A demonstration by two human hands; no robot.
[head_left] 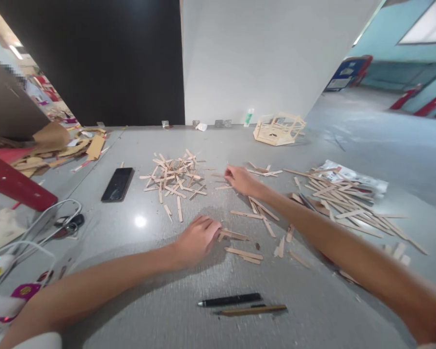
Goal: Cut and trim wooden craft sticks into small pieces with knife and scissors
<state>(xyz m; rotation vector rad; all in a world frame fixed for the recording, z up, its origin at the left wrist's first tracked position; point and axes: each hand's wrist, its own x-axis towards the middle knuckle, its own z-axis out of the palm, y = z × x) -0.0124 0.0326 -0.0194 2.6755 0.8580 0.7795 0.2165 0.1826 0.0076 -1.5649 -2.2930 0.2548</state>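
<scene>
My left hand rests low over the grey table, fingers drawn together at the end of a wooden stick. Farther out, my right hand has its fingers curled into a pinch at the table; what sits between the fingertips is too blurred to make out. Left of the right hand lies a loose pile of short wooden sticks. Between my forearms are several scattered pieces, among them a flat stick and a broken piece.
Longer sticks are heaped at the right beside a plastic wrapper. A wooden stick frame and a glue tube stand near the back panel. A phone lies left; a black pen and a brown pen lie in front.
</scene>
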